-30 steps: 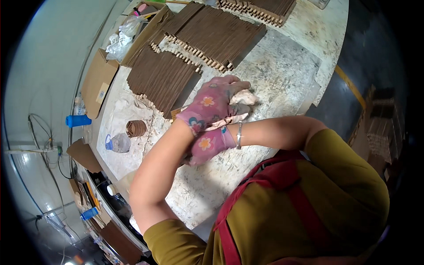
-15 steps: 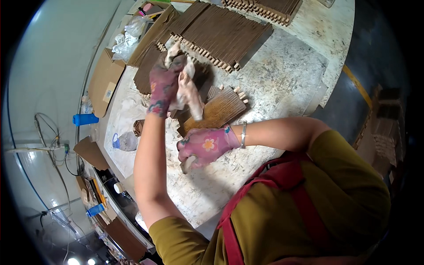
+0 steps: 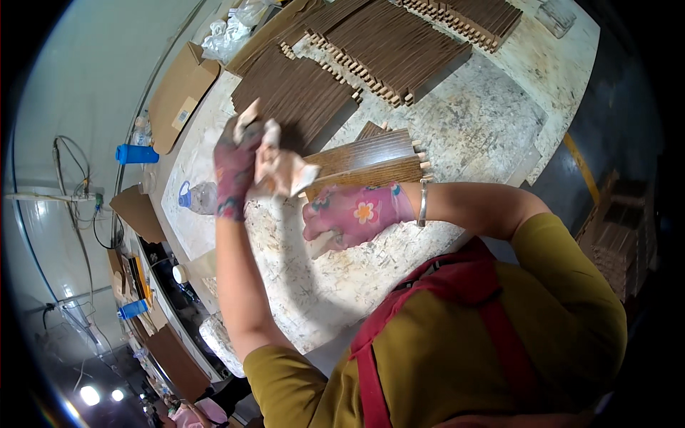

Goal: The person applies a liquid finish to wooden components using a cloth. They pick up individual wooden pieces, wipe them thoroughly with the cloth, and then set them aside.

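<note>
Up front, left hand (image 3: 235, 167) gripping rag (image 3: 282, 167) — wood panel (image 3: 367, 160) beneath right hand (image 3: 353, 214)

A pale, speckled worktable (image 3: 471, 128) carries stacks of brown grooved panels (image 3: 385, 43) along its far edge. A single wooden panel (image 3: 367, 160) lies near the middle. A clear plastic bottle (image 3: 198, 197) rests near the left edge, a glass jar (image 3: 556, 16) at the far right corner.

Flat brown cardboard piece (image 3: 180, 96) at table's far-left edge w/ 1 small white label (image 3: 185, 114) on it. Crumpled clear plastic bag (image 3: 227, 41) just beyond, nr the stacked wood. No screens/signs.
</note>
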Tool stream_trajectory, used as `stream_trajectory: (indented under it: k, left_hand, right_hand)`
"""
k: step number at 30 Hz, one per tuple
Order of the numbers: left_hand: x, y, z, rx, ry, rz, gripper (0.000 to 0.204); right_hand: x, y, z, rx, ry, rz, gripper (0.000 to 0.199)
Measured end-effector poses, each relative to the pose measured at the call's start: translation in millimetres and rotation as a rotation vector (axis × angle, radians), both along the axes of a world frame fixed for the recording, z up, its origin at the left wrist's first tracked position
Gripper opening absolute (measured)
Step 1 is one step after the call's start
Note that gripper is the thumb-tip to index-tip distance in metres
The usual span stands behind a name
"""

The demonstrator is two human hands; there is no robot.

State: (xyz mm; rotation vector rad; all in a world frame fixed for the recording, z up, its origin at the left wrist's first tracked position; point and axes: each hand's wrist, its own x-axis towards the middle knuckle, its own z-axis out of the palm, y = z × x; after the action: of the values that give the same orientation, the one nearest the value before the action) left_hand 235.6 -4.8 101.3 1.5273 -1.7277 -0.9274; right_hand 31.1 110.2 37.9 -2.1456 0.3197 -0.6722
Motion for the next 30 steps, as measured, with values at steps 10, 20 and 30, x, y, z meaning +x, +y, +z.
stream_trajectory:
  k: [10, 20, 30]
  left_hand:
    - [81, 132, -134, 0.054, -0.014, -0.021, 0.068]
    - [-49, 134, -29, -0.438, -0.773, -0.417, 0.089]
    - [-20, 166, -30, -0.617, -0.774, -0.226, 0.087]
  right_hand:
    - [-3, -23, 27, 0.982, -0.35, -0.179, 0.045]
    - [-37, -46, 7, 0.915, -1.051, -0.07, 0.036]
    - [-106, 3, 17, 1.023, -0.935, -0.36, 0.043]
